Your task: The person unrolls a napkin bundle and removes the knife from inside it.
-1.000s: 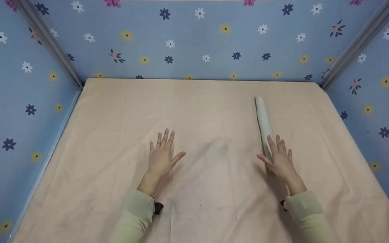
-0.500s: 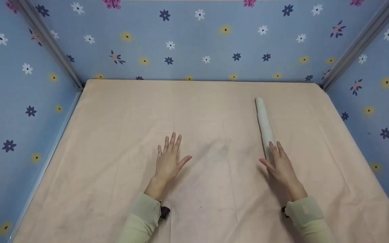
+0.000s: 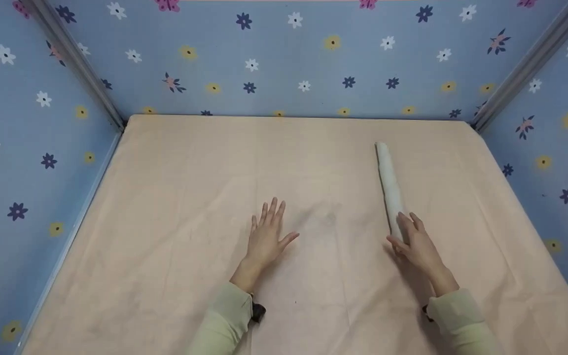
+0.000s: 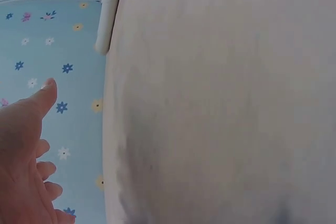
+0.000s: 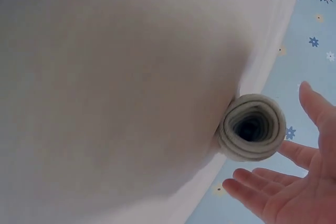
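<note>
A pale green rolled-up cloth (image 3: 388, 182) lies lengthwise on the table, right of the middle. In the right wrist view the end of the rolled-up cloth (image 5: 252, 127) shows its wound layers and a dark hollow. My right hand (image 3: 419, 246) is at its near end, thumb to the left and fingers along the right. The thumb (image 5: 314, 103) stands apart from the roll, and the fingers are loosely spread. To the left, my left hand (image 3: 266, 241) hovers over the tablecloth with straight, spread fingers and nothing in it. The left wrist view shows the left hand (image 4: 21, 156) at its edge.
A creased peach tablecloth (image 3: 190, 162) covers the table. Blue flowered panels (image 3: 294, 54) enclose the back and both sides, with grey metal posts (image 3: 74, 59) at the corners. Dark wrist straps (image 3: 258, 312) show at the green sleeves (image 3: 230, 310).
My left hand has moved right and slightly nearer. My right hand has drawn back a little along the rolled-up cloth, its thumb and fingers coming closer together around the near end. The roll stays put.
</note>
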Demonstrator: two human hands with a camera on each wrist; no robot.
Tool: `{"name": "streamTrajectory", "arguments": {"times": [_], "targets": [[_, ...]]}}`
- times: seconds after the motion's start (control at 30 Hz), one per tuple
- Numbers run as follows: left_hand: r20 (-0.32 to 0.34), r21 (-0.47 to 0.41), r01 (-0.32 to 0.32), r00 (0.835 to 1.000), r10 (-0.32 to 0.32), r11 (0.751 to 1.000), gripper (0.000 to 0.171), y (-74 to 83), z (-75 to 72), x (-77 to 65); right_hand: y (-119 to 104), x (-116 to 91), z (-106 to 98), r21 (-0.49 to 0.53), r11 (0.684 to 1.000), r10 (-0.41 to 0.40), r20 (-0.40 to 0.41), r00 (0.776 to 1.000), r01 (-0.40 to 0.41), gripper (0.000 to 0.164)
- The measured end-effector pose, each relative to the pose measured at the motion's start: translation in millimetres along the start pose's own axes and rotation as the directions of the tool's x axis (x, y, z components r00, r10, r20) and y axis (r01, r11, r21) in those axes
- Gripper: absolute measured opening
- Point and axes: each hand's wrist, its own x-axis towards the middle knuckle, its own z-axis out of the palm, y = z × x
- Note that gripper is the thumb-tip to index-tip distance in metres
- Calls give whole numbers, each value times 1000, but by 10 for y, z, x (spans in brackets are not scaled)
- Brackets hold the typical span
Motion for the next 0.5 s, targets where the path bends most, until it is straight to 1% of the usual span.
{"name": "streamTrajectory", "arguments": {"times": [0.27, 0.5], "targets": [[34, -31, 6, 999, -5, 1000, 77, 126, 133, 30, 48, -1, -37, 31, 999, -27, 34, 999, 26, 69], [35, -45, -27, 999, 29, 999, 76, 211, 212, 65, 91, -5, -68, 48, 999, -22, 69, 997, 19, 76]]}}
